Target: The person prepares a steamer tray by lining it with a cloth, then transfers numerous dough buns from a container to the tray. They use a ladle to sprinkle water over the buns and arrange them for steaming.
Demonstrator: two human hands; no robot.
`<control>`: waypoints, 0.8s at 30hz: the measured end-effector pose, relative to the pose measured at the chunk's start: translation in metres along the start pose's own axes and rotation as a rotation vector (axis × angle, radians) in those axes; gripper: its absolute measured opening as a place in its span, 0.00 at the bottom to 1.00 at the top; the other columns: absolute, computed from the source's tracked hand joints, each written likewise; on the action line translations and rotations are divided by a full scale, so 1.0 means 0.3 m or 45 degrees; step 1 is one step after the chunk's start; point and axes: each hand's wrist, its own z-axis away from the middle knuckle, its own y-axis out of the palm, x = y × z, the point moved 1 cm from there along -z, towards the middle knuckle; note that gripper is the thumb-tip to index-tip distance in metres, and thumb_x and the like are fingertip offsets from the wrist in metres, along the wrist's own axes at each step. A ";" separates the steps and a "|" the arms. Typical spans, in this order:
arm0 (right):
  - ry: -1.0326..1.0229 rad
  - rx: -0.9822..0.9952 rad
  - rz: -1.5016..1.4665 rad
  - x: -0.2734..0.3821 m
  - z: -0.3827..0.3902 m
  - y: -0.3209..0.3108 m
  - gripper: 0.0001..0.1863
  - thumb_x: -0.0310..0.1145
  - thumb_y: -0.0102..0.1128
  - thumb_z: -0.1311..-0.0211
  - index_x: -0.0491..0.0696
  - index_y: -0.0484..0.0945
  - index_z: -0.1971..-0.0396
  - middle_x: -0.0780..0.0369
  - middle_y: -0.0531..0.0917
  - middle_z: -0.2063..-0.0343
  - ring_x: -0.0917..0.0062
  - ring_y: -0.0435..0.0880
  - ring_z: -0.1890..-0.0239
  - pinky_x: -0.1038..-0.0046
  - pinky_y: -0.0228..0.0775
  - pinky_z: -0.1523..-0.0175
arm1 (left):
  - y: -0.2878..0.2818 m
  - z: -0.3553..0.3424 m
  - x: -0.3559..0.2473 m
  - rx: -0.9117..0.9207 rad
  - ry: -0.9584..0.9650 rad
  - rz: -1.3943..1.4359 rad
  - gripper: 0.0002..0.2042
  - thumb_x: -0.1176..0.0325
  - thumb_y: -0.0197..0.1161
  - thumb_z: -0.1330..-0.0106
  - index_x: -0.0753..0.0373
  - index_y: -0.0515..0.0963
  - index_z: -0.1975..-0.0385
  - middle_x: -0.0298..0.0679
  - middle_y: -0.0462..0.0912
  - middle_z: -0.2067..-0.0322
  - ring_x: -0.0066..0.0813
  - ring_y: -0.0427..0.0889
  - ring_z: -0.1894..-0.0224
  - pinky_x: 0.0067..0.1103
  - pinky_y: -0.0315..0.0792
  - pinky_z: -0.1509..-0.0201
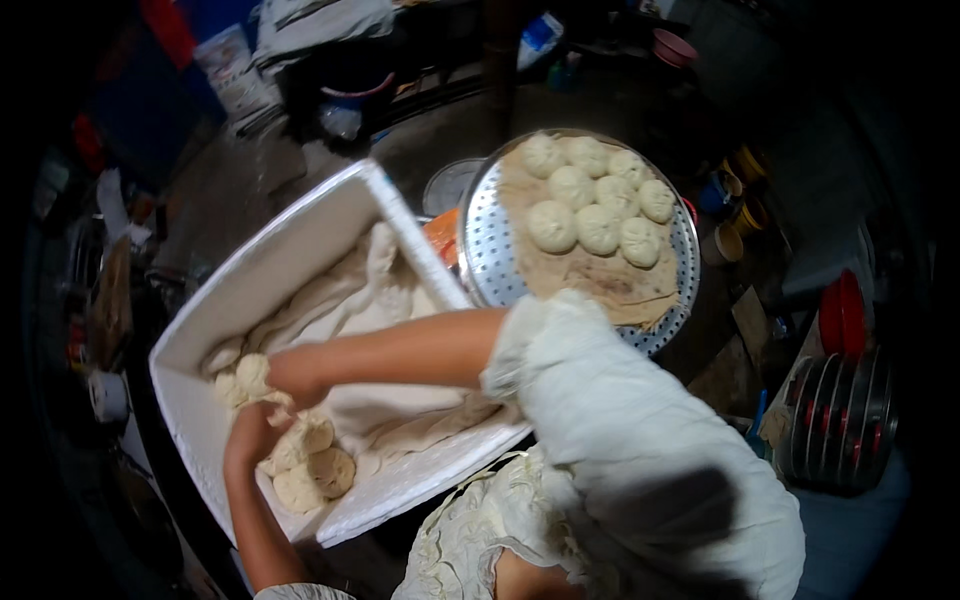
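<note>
Both my hands are down inside a white foam box (pixel 185 330), among pale steamed buns. My right hand (pixel 298 374) reaches across from the right, its curled fingers mostly hidden, beside a pair of buns (pixel 245 380) at the left wall. Close below it, my left hand (pixel 258 428) bends inward with fingers drawn together, touching the stack of buns (pixel 310 468) in the near corner. A small pale bit shows between the two hands; I cannot make out what it belongs to. Pale cloth (pixel 370 410) lines the box.
Right of the box stands a round perforated steamer tray (pixel 485 255) with a tan cloth (pixel 590 285) and several buns (pixel 598 229) on it. Stacked metal racks (pixel 840 420) and a red basin (pixel 843 312) are at the right. A pink basin (pixel 675 48) sits far back.
</note>
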 end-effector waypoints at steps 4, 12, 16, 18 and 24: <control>0.134 -0.871 -0.476 -0.227 0.675 -0.267 0.21 0.35 0.59 0.44 0.42 0.72 0.51 0.53 0.75 0.53 0.65 0.75 0.50 0.65 0.70 0.48 | -0.135 -0.148 -0.396 -0.665 0.525 0.163 0.18 0.74 0.63 0.45 0.67 0.74 0.53 0.50 0.78 0.57 0.47 0.78 0.56 0.28 0.71 0.52; 1.095 -1.414 0.295 -0.926 1.959 0.113 0.19 0.28 0.60 0.53 0.48 0.77 0.56 0.54 0.74 0.53 0.58 0.72 0.49 0.65 0.65 0.45 | 0.057 -0.637 -1.275 -0.440 0.939 -0.027 0.33 0.80 0.63 0.50 0.53 0.65 0.40 0.47 0.64 0.41 0.46 0.64 0.39 0.30 0.63 0.38; 1.180 -1.029 0.450 -1.004 2.049 0.180 0.29 0.34 0.63 0.54 0.55 0.72 0.47 0.52 0.63 0.41 0.57 0.59 0.37 0.58 0.55 0.36 | 0.284 -0.973 -1.551 -0.515 1.005 -0.039 0.31 0.72 0.64 0.47 0.49 0.65 0.40 0.50 0.62 0.40 0.50 0.62 0.39 0.34 0.62 0.38; 1.231 -0.927 0.395 -1.020 2.034 0.168 0.32 0.36 0.64 0.55 0.57 0.70 0.44 0.53 0.60 0.38 0.58 0.56 0.35 0.55 0.50 0.34 | 0.374 -1.056 -1.681 -0.476 0.849 -0.018 0.31 0.65 0.65 0.46 0.48 0.65 0.40 0.52 0.61 0.40 0.53 0.62 0.39 0.35 0.63 0.38; 1.299 -0.989 0.529 -1.069 1.995 0.222 0.33 0.37 0.67 0.59 0.57 0.70 0.46 0.56 0.62 0.41 0.59 0.57 0.37 0.52 0.52 0.38 | 0.462 -1.092 -1.898 -0.407 0.233 -0.045 0.27 0.61 0.68 0.48 0.50 0.71 0.46 0.48 0.59 0.39 0.50 0.57 0.37 0.41 0.65 0.42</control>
